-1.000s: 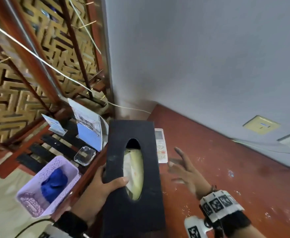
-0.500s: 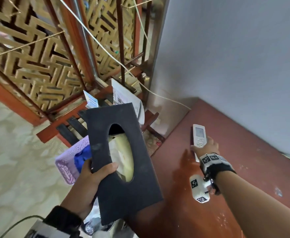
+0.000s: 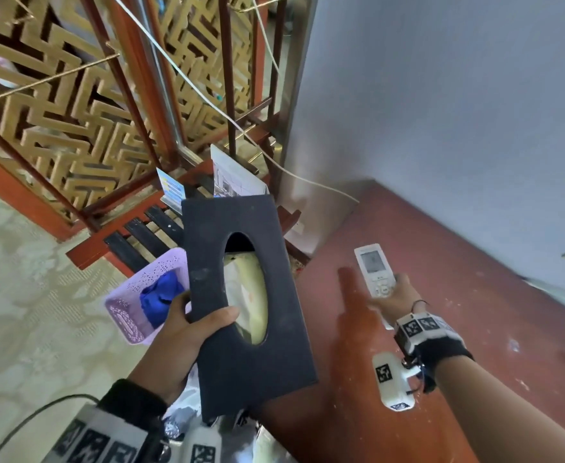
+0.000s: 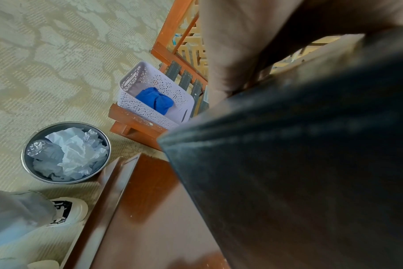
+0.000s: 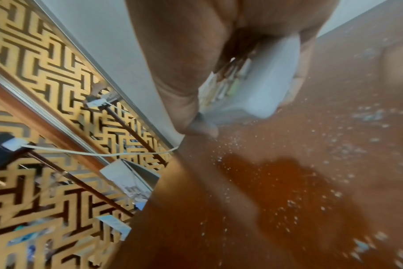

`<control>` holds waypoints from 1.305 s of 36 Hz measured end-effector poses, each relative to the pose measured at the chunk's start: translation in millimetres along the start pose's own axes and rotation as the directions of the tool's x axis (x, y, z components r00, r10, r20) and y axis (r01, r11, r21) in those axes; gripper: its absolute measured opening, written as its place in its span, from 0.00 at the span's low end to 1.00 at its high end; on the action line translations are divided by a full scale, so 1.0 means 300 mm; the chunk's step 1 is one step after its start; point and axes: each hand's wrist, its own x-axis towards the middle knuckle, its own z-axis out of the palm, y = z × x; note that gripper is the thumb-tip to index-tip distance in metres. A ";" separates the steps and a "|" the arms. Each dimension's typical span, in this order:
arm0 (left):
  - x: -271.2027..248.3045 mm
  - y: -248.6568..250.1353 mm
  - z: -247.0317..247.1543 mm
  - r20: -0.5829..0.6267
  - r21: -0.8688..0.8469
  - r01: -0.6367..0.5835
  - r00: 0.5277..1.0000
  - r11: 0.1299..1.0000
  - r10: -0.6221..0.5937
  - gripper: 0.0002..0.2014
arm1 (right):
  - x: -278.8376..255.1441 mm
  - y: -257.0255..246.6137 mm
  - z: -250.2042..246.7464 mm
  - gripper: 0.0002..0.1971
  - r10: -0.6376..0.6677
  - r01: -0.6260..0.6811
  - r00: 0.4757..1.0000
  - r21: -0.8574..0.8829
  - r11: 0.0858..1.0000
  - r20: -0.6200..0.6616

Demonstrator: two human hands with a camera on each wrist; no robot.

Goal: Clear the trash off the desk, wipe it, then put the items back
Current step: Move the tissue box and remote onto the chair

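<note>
Clearing the desk is where things look to be at: the person's left hand (image 3: 187,332) is wrapped around the long edge of a flat black rectangular tissue box with an oval slot (image 3: 241,305), held up off the left edge of the reddish-brown wooden desk (image 3: 475,329), thumb on top. The right hand (image 3: 393,297) grips a white remote control with a small screen (image 3: 374,270), lifted just above the desk near its back left corner. So both hands are full, nothing free.

The desk top looks dusty with white specks, so wiping hasn't happened yet, I'd guess. Down on the floor, a round metal bin (image 4: 66,152) already has crumpled white paper in it. A lilac perforated plastic basket (image 4: 150,94) holding a blue cloth (image 4: 155,100) sits on a slatted wooden rack beside the desk's left edge.

Next move probably needs both items parked somewhere off the desk, then a free hand for that cloth.
</note>
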 end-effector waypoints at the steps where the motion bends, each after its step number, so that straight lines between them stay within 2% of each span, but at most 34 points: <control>1: -0.011 0.001 0.011 0.006 -0.008 0.002 1.000 1.000 -0.002 0.41 | -0.034 0.008 -0.015 0.31 -0.002 0.002 1.000 0.053 0.999 0.007; 5: -0.066 -0.002 0.060 0.031 -0.009 -0.022 0.999 1.000 0.022 0.45 | -0.174 0.042 -0.077 0.29 -0.029 0.025 0.999 0.228 0.973 0.015; 7: -0.100 -0.011 0.085 0.041 -0.009 -0.043 0.998 0.999 0.044 0.43 | -0.241 0.072 -0.098 0.28 -0.048 0.043 0.999 0.297 0.954 0.011; 11: -0.180 -0.048 0.139 0.037 -0.014 -0.059 0.998 0.998 0.059 0.43 | -0.361 0.158 -0.123 0.26 -0.109 0.123 0.992 0.380 0.917 -0.056; 13: -0.230 -0.072 0.155 0.034 -0.024 -0.064 0.997 0.998 0.065 0.38 | -0.413 0.205 -0.127 0.26 -0.130 0.147 0.989 0.408 0.901 -0.069; 16: -0.330 -0.118 0.169 0.042 -0.040 -0.077 0.996 0.996 0.079 0.24 | -0.475 0.277 -0.122 0.25 -0.181 0.193 0.981 0.434 0.880 -0.069; 17: -0.366 -0.134 0.165 0.034 -0.046 -0.085 0.996 0.995 0.086 0.21 | -0.489 0.297 -0.117 0.24 -0.203 0.211 0.977 0.437 0.874 -0.066; 20: -0.481 -0.181 0.114 -0.043 -0.039 -0.100 0.994 0.994 0.098 0.25 | -0.531 0.345 -0.090 0.25 -0.225 0.224 0.973 0.447 0.866 -0.051; 23: -0.590 -0.223 0.010 -0.144 -0.044 -0.126 0.982 0.991 0.119 0.33 | -0.578 0.348 -0.063 0.26 -0.258 0.247 0.965 0.435 0.866 -0.033; 25: -0.664 -0.233 -0.058 -0.213 -0.060 -0.153 0.967 0.986 0.137 0.35 | -0.608 0.327 -0.046 0.27 -0.299 0.272 0.954 0.430 0.861 -0.005; 32: -0.845 -0.245 -0.242 -0.384 -0.179 -0.273 0.904 0.945 0.189 0.30 | -0.741 0.191 0.023 0.27 -0.446 0.379 0.891 0.408 0.831 0.079; 36: -0.939 -0.248 -0.345 -0.463 -0.225 -0.336 0.863 0.915 0.204 0.30 | -0.808 0.095 0.093 0.27 -0.492 0.398 0.859 0.420 0.816 0.143; 41: -1.041 -0.257 -0.490 -0.543 -0.250 -0.376 0.817 0.892 0.193 0.31 | -0.878 -0.041 0.242 0.27 -0.536 0.441 0.817 0.369 0.818 0.210; 44: -1.088 -0.262 -0.606 -0.559 -0.258 -0.370 0.811 0.893 0.174 0.35 | -0.933 -0.135 0.354 0.27 -0.574 0.479 0.779 0.349 0.805 0.253; 47: -1.137 -0.258 -0.750 -0.581 -0.268 -0.371 0.798 0.889 0.157 0.37 | -1.014 -0.237 0.473 0.20 -0.608 0.500 0.740 0.369 0.783 0.288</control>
